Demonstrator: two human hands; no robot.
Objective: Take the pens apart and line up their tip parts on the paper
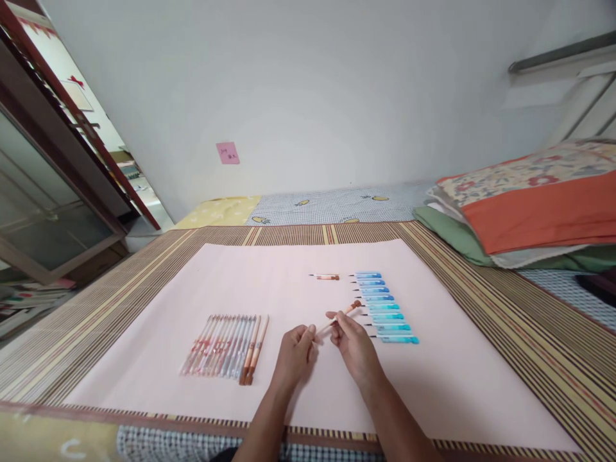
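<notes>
Both hands are over the pale pink sheet (269,269), holding a slim pen (350,308) with a light orange barrel and a brown end. My left hand (294,350) pinches its lower left end. My right hand (353,343) grips it nearer the brown end, which points up and right. To the right lies a column of blue and turquoise pen-like pieces (387,316) with thin dark tips pointing left. A similar small white and brown piece (327,276) lies farther back. On the left is a row of pens (221,346), mostly in clear wrapping, with brown-ended ones (255,353) at its right side.
The sheet lies on a striped mat (144,282) over a bed. Folded bedding (543,212) with orange and green fabric is piled at the right. A pink note (228,153) is on the white wall (308,96). A glass-panelled door (43,186) stands at the left.
</notes>
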